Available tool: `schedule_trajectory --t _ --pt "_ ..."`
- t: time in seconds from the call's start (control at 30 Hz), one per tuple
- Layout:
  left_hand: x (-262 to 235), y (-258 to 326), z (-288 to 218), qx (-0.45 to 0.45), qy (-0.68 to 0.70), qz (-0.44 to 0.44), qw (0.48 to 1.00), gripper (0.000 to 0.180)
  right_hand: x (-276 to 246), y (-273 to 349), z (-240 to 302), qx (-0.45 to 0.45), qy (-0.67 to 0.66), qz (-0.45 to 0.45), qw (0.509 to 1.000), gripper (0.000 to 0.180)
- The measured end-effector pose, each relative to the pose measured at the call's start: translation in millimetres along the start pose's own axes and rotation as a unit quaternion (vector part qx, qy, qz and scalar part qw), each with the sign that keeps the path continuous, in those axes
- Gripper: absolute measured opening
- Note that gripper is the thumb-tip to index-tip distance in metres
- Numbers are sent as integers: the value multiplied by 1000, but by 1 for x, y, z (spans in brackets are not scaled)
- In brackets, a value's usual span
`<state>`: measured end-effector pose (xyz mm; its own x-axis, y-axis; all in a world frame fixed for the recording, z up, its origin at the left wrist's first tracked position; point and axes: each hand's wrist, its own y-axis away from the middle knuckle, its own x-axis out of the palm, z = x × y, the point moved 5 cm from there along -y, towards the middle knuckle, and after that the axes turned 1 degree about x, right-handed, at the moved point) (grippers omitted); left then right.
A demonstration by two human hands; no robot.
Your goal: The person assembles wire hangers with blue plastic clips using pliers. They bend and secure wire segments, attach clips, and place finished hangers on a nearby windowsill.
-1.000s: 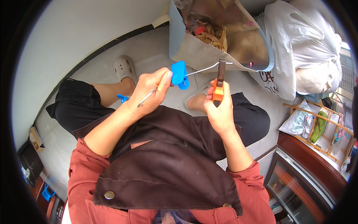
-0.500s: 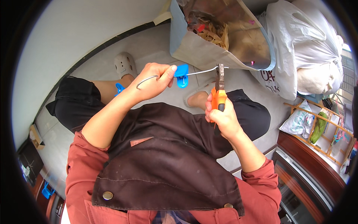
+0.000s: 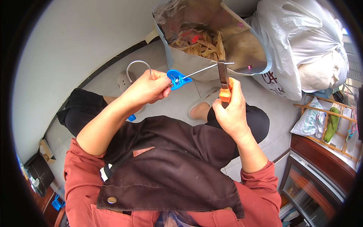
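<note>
My left hand (image 3: 148, 90) is closed around a metal clip hanger (image 3: 204, 70). Its curved hook (image 3: 137, 62) rises behind the hand, and a blue clip (image 3: 177, 79) sits on the bar beside my fingertips. Part of another blue clip (image 3: 131, 117) shows below my left wrist. My right hand (image 3: 235, 115) grips orange-handled pliers (image 3: 223, 75), held upright. The dark jaws meet the bar close to its right end, and a short tip sticks out beyond them. Whether the jaws are clamped tight is hard to make out.
Just beyond the bar stands a large open bag (image 3: 242, 45) with dry husks inside. A stuffed white plastic bag (image 3: 280, 49) leans to its right. At the far right is a wooden rack (image 3: 321, 145) with a green vegetable (image 3: 332, 124). My knees flank the tiled floor (image 3: 174, 109).
The hanger has turned, so its hook now stands up past my left hand and the blue clip faces another way. Both hands shifted slightly, and the pliers' jaws stay at the bar's right end.
</note>
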<state>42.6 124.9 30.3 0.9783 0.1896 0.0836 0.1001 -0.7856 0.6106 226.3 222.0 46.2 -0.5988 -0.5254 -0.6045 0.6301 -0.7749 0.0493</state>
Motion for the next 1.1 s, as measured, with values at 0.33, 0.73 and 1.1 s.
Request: schedule_trajectory --t 0.33,0.73,1.1 --pt "-2 -35 -13 -56 68 19 996 28 -10 -46 -4 5 22 -32 999 41" --pt "-15 -44 -11 66 -26 -79 994 35 13 -54 -13 88 -111 72 987 40" --pt "-28 -49 8 292 -194 -145 925 42 25 -26 -9 176 -316 226 904 35"
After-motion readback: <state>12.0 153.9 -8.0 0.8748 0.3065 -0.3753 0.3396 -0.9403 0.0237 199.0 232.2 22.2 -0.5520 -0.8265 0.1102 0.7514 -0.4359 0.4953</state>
